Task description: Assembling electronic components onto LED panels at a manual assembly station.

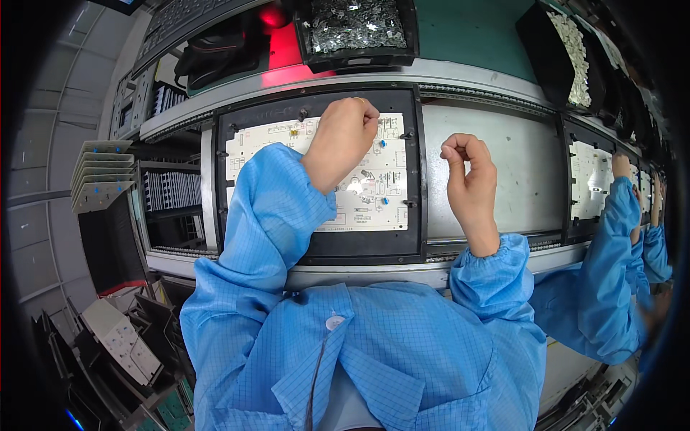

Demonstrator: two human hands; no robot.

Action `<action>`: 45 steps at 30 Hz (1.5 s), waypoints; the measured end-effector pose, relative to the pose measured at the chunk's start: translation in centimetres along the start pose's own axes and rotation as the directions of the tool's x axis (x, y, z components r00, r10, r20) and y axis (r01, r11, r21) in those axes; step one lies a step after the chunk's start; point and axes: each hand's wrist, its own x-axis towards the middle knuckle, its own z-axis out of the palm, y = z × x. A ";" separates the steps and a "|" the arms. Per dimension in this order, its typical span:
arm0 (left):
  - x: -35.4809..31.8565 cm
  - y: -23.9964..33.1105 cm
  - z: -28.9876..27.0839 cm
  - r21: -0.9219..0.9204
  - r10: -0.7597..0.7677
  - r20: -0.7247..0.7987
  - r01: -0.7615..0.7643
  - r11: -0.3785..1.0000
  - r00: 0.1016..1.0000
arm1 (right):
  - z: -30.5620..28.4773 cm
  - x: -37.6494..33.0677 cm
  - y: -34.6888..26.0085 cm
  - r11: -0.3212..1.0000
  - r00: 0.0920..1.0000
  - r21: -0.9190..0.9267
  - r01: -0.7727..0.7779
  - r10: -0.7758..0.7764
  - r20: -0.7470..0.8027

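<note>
The left hand (pixel 341 141), curled, is reaching over the board (pixel 359 198); right of it, the right hand (pixel 476 185) is hovering half-curled; any hold unclear.

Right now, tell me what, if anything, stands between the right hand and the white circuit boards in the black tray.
Only the right rim of the black tray, with its small knobs, lies between the right hand and the white circuit boards. The left hand hides part of the boards.

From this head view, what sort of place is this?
Probably an electronics assembly line: white circuit boards in a black frame, a bin of small metallic parts, and a co-worker's blue sleeve beside another framed board.
</note>
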 end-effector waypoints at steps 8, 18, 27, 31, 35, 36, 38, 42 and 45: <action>-0.3 0.3 0.9 0.274 0.187 -0.022 -0.174 0.946 0.982 | 0.9 0.2 0.8 0.951 0.977 0.224 -0.213 0.206 0.053; -6.5 -0.7 -1.2 0.152 0.181 0.127 -0.200 0.968 0.975 | 2.8 4.2 -0.3 0.981 0.956 0.105 -0.160 0.128 0.264; -7.7 -1.2 -1.2 0.055 0.167 0.043 -0.170 0.984 0.985 | 5.3 7.5 -2.7 0.956 0.949 -0.256 -0.143 0.206 0.238; -8.1 -0.6 -3.0 -0.060 0.097 -0.039 -0.100 0.993 0.994 | 5.4 8.0 -2.6 0.937 0.941 -0.319 -0.142 0.227 0.249; -8.3 -1.1 -3.8 -0.049 0.111 -0.096 -0.116 0.992 0.989 | 5.8 8.3 -2.5 0.911 0.944 -0.394 -0.119 0.226 0.239; -8.3 -1.3 -3.9 -0.099 0.080 -0.087 -0.088 0.991 0.993 | 6.1 8.1 -2.9 0.895 0.959 -0.441 -0.058 0.173 0.225; -8.4 -1.6 -4.2 -0.151 0.049 -0.075 -0.060 0.987 0.996 | 6.4 7.6 -3.6 0.872 0.970 -0.490 0.001 0.119 0.214; -8.8 -2.1 -4.7 -0.240 -0.043 -0.068 0.026 0.970 0.997 | 6.1 5.6 -4.5 0.878 0.980 -0.460 0.134 -0.047 0.196; -8.9 -2.3 -5.1 -0.295 -0.138 -0.038 0.120 0.948 0.990 | 5.4 3.3 -5.1 0.910 0.937 -0.313 0.271 -0.176 0.301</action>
